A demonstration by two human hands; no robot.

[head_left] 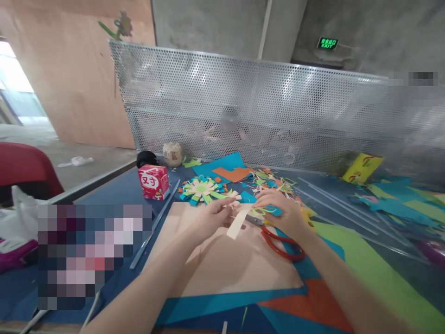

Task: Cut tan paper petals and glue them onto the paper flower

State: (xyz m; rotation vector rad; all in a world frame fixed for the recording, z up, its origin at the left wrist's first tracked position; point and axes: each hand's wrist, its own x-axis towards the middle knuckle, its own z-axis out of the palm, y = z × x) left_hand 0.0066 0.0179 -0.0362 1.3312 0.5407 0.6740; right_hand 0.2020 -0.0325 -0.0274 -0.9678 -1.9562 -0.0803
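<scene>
Right hand [278, 206]: grip pinched on upper end of narrow cream paper strip [239, 224], over large peach paper sheet [198, 278]. Left hand [213, 217] just beside strip; grip unclear. Red-handled metal scissors [267, 233] near right hand.

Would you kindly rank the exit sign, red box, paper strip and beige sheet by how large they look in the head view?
1. Beige sheet
2. Red box
3. Paper strip
4. Exit sign, though it is farther away.
</scene>
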